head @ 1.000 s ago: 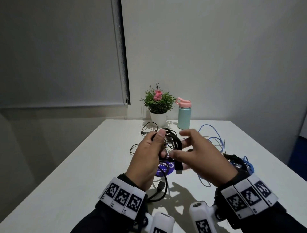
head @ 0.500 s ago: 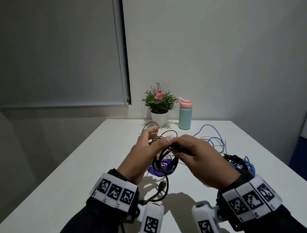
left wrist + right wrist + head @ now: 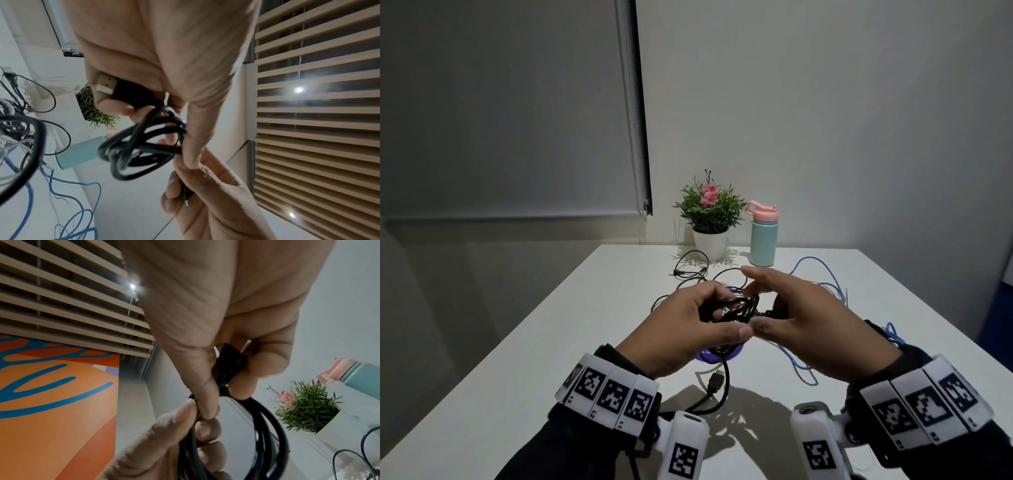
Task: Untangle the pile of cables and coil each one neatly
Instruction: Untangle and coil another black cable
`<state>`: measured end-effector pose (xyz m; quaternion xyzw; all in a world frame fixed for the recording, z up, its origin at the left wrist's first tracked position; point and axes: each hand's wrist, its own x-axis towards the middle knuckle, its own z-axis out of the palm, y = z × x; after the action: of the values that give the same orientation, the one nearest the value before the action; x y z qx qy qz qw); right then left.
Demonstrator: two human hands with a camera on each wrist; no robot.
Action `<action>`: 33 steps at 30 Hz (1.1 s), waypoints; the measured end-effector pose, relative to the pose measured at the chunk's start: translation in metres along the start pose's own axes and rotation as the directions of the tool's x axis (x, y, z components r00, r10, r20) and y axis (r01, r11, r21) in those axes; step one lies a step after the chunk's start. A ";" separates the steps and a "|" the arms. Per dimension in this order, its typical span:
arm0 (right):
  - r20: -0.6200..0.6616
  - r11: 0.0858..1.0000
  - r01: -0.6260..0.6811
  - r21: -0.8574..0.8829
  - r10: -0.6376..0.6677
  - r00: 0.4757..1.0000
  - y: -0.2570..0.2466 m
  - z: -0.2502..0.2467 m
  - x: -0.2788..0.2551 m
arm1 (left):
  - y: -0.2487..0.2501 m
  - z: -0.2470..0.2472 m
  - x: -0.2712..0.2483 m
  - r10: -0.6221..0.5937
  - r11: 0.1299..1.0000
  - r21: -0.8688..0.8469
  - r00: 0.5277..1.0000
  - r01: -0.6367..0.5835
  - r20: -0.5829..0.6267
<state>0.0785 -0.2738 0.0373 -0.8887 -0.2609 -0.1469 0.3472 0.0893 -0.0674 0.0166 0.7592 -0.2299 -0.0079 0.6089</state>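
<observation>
I hold a coil of black cable [image 3: 743, 306] above the middle of the white table [image 3: 585, 342]. My left hand [image 3: 729, 313] grips the coil's loops [image 3: 139, 146] and also holds a silver-tipped USB plug [image 3: 106, 86] in its fingers. My right hand [image 3: 767, 313] pinches the cable's other black plug [image 3: 228, 365] between thumb and fingers, right beside the coil, with its index finger stretched out above. A loose tail of black cable [image 3: 724, 387] hangs down to the table and ends in a plug.
A blue cable [image 3: 822, 284] sprawls at the right and a thin black cable [image 3: 688, 270] lies behind the hands. A dark cable bundle [image 3: 873, 325] sits by my right wrist. A purple disc [image 3: 709, 356] lies under my left hand. A potted plant [image 3: 710, 212] and a teal bottle [image 3: 763, 236] stand at the back.
My right hand has closed in and taken hold of the plug end. The coil has swung from hanging down to lying level between my hands.
</observation>
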 end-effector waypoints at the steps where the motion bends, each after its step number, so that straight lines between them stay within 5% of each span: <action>1: 0.012 1.000 0.001 -0.015 -0.001 1.000 0.001 -0.002 0.000 | 0.001 0.000 0.000 0.007 1.000 -0.016 1.000 -0.007 0.030; 6: 0.140 0.996 0.017 -0.088 -0.005 0.990 0.001 -0.009 -0.001 | 0.005 -0.004 -0.001 0.072 0.994 0.076 0.997 -0.074 0.026; 14: 0.171 0.992 0.004 -0.128 0.018 0.985 0.008 0.001 0.000 | -0.003 -0.004 0.002 0.195 0.932 0.343 0.962 -0.122 -0.189; 19: 0.101 1.000 -0.025 -0.009 0.026 0.995 0.015 0.013 0.002 | -0.002 0.004 0.003 0.117 0.979 0.189 0.971 -0.077 -0.211; 24: -0.074 0.997 -0.074 -0.009 0.073 0.995 0.024 0.012 0.006 | 0.008 -0.004 0.001 -0.114 0.954 -0.284 0.992 0.093 -0.059; 28: -0.124 0.998 -0.031 0.060 0.038 0.992 0.017 0.014 0.005 | 0.007 -0.009 -0.001 -0.138 0.921 -0.359 0.989 0.149 0.055; 33: -0.069 0.963 -0.038 0.268 0.059 0.996 0.012 0.015 0.005 | -0.002 -0.005 0.002 -0.187 0.939 -0.298 0.982 0.170 -0.030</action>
<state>0.0904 -0.2690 0.0226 -0.8339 -0.2429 -0.1358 0.4766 0.0932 -0.0631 0.0169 0.6777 -0.1387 -0.0755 0.7182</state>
